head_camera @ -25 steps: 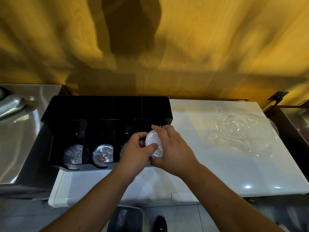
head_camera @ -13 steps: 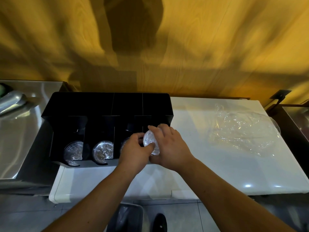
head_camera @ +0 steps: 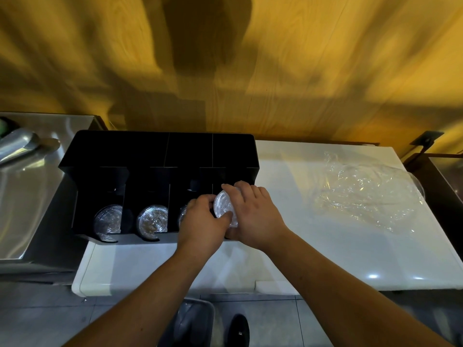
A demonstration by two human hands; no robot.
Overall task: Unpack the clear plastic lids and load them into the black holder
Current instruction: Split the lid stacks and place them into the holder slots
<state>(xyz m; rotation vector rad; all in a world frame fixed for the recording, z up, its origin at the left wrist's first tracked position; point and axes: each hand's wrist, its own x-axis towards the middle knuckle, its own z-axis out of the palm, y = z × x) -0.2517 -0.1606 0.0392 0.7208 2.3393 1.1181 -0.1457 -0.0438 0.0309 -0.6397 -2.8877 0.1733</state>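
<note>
A black holder (head_camera: 160, 151) with several front slots stands at the back left of the white counter. Clear lid stacks show in its first slot (head_camera: 108, 219) and second slot (head_camera: 152, 218); a third stack (head_camera: 183, 216) is partly hidden by my left hand. Both hands hold a stack of clear plastic lids (head_camera: 223, 206) on edge at the mouth of the rightmost slot. My left hand (head_camera: 203, 224) grips its near face, my right hand (head_camera: 253, 214) wraps its right side and top.
Crumpled clear plastic wrapping (head_camera: 363, 194) lies on the white counter (head_camera: 300, 259) at the right. A steel surface (head_camera: 27, 196) with a metal scoop (head_camera: 17, 146) adjoins the left. A bin (head_camera: 195, 321) and a shoe (head_camera: 239, 329) are on the floor below.
Both hands have carried the lid stack slightly away from me, toward the holder's rightmost slot. The view has shifted a little; nothing else moved.
</note>
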